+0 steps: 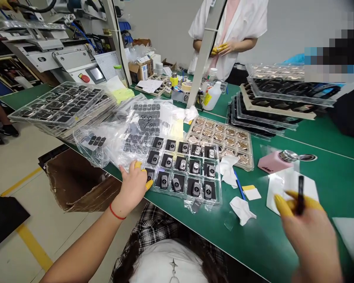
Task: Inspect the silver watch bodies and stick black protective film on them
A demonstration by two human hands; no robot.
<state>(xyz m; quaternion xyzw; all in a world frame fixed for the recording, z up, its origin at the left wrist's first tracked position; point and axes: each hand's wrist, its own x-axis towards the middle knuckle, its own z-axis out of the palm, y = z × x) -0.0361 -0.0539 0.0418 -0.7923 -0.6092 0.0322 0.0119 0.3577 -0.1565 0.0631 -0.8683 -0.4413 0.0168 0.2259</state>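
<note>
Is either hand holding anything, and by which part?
Right hand holds a dark stick, exact grip point blurred; left hand is at the clear tray, grip unclear.

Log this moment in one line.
left hand: at near-left corner of clear tray | right hand: holding slim dark object by white sheet | tray: watch cases

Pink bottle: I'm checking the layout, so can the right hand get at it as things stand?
Probably yes: the right hand is close, with a low white pad between it and the pink bottle, though it holds a dark tool.
</note>
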